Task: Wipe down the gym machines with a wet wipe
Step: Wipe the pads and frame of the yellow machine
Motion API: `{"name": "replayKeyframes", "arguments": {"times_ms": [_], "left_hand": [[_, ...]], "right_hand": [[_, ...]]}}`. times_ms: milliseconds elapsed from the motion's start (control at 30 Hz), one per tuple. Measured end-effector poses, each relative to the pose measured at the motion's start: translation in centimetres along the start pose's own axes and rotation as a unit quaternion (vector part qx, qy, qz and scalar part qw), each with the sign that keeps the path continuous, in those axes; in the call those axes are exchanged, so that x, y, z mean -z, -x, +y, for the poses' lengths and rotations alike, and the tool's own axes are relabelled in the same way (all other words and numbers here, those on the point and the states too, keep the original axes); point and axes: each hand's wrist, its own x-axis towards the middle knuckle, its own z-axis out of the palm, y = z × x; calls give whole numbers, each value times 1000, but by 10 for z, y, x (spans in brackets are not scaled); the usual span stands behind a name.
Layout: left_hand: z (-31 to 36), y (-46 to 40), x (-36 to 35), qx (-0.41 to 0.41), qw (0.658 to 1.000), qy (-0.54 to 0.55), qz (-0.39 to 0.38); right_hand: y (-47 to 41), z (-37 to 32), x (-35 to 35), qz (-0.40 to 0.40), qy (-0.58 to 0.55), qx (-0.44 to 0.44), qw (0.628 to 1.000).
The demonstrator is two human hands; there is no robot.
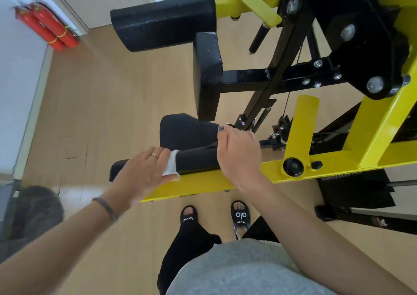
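A yellow and black gym machine (300,141) fills the right of the view. Its long black arm pad (196,161) lies on a yellow bar (203,183) in front of me. My left hand (144,170) lies flat on the pad with straight fingers, pressing a white wet wipe (171,165) against it. My right hand (239,152) curls over the pad's right end and grips it. A black seat (187,131) sits just behind the pad.
Two more black pads (162,20) (208,75) stand further back on the frame. Red fire extinguishers (48,27) lean at the wall, far left. My sandalled feet (215,215) stand on the wooden floor (101,105) below the bar.
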Motion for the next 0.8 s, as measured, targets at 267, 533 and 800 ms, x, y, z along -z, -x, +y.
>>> {"name": "replayKeyframes", "arguments": {"times_ms": [267,533,800], "left_hand": [[32,-26,16,-24,999,35,-2],[-50,29,-24,-40,997,56,29],[-64,33,-33,-68,995,58,47]], "right_hand": [[9,-22,-24,5,209,32,977],[17,-56,-46,53,185,-5,981],[37,-83,-79,58,236,20,970]]}}
